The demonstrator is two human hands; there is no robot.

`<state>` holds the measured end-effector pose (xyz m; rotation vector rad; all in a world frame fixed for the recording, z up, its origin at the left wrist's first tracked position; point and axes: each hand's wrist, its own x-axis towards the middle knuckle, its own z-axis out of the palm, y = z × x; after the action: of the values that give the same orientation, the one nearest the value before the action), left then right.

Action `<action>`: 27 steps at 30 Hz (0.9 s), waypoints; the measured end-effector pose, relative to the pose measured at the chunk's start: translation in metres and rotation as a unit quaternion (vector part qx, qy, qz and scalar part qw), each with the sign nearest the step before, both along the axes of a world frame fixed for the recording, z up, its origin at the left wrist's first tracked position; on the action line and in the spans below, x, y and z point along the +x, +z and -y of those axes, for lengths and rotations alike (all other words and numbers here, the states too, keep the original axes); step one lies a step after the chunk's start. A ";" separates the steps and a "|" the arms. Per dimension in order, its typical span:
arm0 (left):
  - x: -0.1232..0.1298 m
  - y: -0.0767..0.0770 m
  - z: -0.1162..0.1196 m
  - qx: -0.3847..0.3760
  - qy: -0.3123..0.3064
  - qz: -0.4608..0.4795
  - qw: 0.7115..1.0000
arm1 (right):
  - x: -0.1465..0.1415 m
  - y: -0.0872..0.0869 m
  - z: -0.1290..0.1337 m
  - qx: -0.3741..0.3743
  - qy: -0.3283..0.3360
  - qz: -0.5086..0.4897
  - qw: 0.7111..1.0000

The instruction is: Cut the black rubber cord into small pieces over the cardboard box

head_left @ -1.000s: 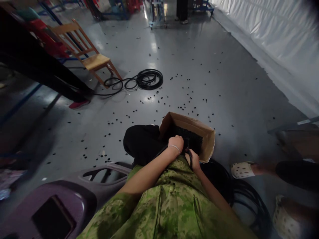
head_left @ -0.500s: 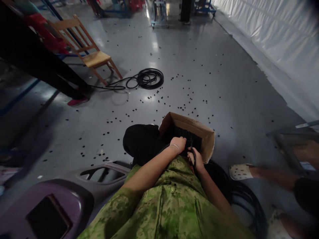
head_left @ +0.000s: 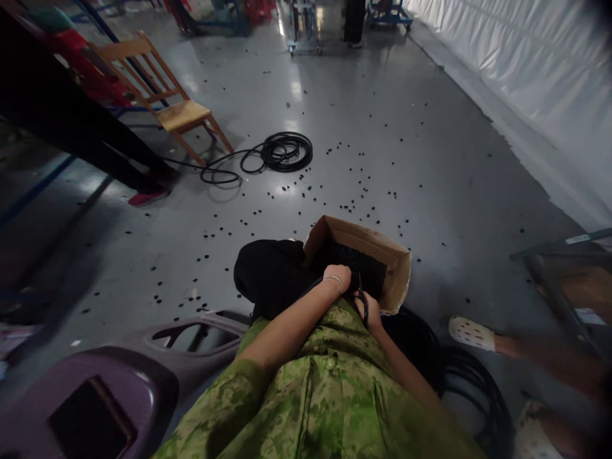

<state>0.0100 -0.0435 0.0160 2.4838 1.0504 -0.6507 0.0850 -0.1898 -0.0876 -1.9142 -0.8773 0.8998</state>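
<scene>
While a chair (head_left: 184,118) and cable coil (head_left: 273,157) lie upper left of the carton (head_left: 400,271), scissors (head_left: 366,311) gripped by the right hand (head_left: 373,313) point lengthwise up-frame; the left hand (head_left: 338,275) has an unclear grip.

I wore a mottled green camouflage shirt (head_left: 335,414), a small round button (head_left: 331,363) on its front. Left of that button, my sleeve (head_left: 227,395) ended near the elbow. Straight beyond the button, a thin pale bracelet (head_left: 337,280) ringed my left wrist (head_left: 333,288); beyond and left of it, my trousers (head_left: 268,274) were black.

1 wooden chair (head_left: 184,116) stands on glossy grey floor (head_left: 459,134), wrinkled white sheeting (head_left: 535,70) lining the right.
</scene>
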 end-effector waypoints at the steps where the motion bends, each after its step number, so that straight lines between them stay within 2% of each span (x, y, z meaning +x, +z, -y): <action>1: 0.000 0.000 0.000 0.000 0.003 0.002 1.000 | 0.000 0.003 0.000 0.001 -0.002 -0.008 1.000; 4: -0.001 -0.001 -0.002 0.005 0.013 0.015 1.000 | 0.000 0.013 0.002 0.015 0.001 -0.042 0.999; 9: -0.001 -0.003 -0.002 0.014 0.030 0.037 0.999 | 0.000 0.025 0.005 -0.009 -0.003 -0.114 0.993; 15: -0.001 -0.003 -0.001 0.009 0.027 0.044 0.999 | 0.001 0.025 -0.001 0.014 0.026 -0.073 0.997; 27: -0.002 -0.004 0.000 0.004 0.021 0.052 0.998 | 0.000 0.030 -0.010 0.011 0.022 -0.067 0.997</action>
<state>0.0083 -0.0436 0.0121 2.4676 1.0648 -0.5009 0.0847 -0.1801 -0.0577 -1.7987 -0.8481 1.0279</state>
